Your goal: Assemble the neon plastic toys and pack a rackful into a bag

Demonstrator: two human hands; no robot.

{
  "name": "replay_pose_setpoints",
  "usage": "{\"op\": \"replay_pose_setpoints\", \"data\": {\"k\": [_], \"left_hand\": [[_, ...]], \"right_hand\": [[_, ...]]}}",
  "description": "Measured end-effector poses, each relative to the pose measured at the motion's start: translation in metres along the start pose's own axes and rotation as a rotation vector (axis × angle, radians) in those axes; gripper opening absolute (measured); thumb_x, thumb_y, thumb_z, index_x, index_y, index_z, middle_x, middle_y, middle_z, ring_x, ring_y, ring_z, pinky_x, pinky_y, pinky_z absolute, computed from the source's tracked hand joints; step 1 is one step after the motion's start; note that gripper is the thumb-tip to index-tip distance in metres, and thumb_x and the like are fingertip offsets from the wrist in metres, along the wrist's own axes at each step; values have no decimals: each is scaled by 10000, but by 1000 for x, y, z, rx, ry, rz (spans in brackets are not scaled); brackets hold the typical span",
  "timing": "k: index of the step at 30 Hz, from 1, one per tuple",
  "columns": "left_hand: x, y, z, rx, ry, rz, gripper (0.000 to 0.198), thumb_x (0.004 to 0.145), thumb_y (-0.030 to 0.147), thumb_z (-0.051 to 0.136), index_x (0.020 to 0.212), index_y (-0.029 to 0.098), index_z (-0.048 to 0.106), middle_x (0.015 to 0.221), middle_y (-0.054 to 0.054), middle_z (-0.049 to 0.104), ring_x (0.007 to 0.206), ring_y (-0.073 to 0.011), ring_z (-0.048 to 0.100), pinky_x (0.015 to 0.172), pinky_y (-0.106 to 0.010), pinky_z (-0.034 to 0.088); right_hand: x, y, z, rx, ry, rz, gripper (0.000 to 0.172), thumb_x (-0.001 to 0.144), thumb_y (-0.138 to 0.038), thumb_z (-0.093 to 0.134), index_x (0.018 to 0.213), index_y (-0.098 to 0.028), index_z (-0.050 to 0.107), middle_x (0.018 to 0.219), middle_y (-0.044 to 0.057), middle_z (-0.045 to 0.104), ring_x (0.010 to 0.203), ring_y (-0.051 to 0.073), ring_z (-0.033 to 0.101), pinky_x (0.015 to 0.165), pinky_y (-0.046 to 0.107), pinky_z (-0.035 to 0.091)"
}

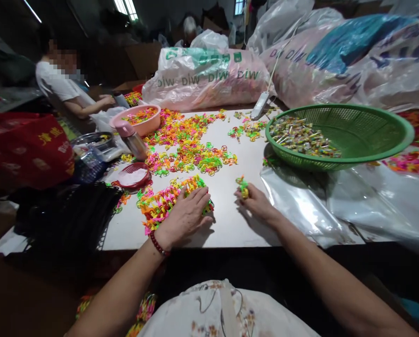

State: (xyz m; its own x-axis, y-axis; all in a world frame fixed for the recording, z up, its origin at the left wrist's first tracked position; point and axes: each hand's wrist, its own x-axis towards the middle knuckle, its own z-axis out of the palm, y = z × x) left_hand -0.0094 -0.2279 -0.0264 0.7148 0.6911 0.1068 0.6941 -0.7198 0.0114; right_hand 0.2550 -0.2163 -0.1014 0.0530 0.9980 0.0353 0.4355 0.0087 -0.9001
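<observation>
My left hand (pixel 186 210) lies palm down, fingers stretched out, over the right end of a neat block of small bright plastic toy pieces (pixel 156 206) near the table's front edge. A beaded bracelet is on that wrist. My right hand (pixel 256 201) is closed, pinching a few green and yellow plastic toy pieces (pixel 243 186) just right of the block, apart from it. Beyond both hands spreads a loose heap of similar pieces (pixel 184 140) in pink, orange, yellow and green; some have wheel-like rings. The exact kind of toy is too small to make out.
A green basket (pixel 371 154) with small wrapped items stands right, by clear plastic bags (pixel 300 201). Left are a red dish (pixel 139 182), a flask (pixel 134 140), a pink basin (pixel 153 122) and a red bag (pixel 26 150). Large sacks (pixel 205 79) line the back; a person (pixel 65 89) sits back left.
</observation>
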Motion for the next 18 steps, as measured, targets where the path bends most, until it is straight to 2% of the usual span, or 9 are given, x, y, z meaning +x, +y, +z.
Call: {"op": "replay_pose_setpoints", "data": {"k": [3, 6, 10, 15, 18], "left_hand": [[-1, -1, -1, -38, 3, -3, 576, 934, 457, 489, 1443, 223, 356, 1534, -106, 368, 1407, -260, 337, 1174, -534, 161], [-2, -2, 0, -72, 17, -4, 644, 924, 472, 504, 1475, 211, 295, 1538, -111, 361, 1421, -248, 316, 1187, -507, 135], [-2, -2, -1, -96, 10, -7, 740, 911, 477, 527, 1512, 193, 202, 1554, -111, 334, 1437, -231, 291, 1198, -479, 108], [-1, -3, -2, -87, -14, 1, 756, 928, 464, 495, 1533, 183, 141, 1584, -121, 265, 1467, -223, 229, 1200, -466, 97], [1, -4, -1, -84, -37, -5, 751, 928, 477, 487, 1533, 185, 150, 1593, -127, 234, 1469, -238, 227, 1193, -477, 124]], "right_hand": [[-3, -14, 49, 303, -168, -13, 288, 822, -478, 617, 883, -201, 571, 688, -18, 584, 591, 131, 535, 571, 262, 444], [0, -17, 72, 315, -205, -107, 306, 831, -492, 613, 865, -188, 612, 719, 2, 610, 649, 147, 542, 597, 266, 442], [3, -14, 75, 116, -204, -219, 288, 876, -448, 557, 831, -174, 632, 777, 16, 630, 707, 158, 539, 628, 256, 430], [9, -16, 67, -42, -283, -298, 159, 861, -268, 513, 833, -178, 641, 834, 23, 666, 751, 163, 574, 681, 253, 435], [12, -16, 65, -41, -310, -282, 189, 878, -303, 504, 820, -175, 629, 803, 20, 656, 726, 158, 564, 653, 248, 427]]}}
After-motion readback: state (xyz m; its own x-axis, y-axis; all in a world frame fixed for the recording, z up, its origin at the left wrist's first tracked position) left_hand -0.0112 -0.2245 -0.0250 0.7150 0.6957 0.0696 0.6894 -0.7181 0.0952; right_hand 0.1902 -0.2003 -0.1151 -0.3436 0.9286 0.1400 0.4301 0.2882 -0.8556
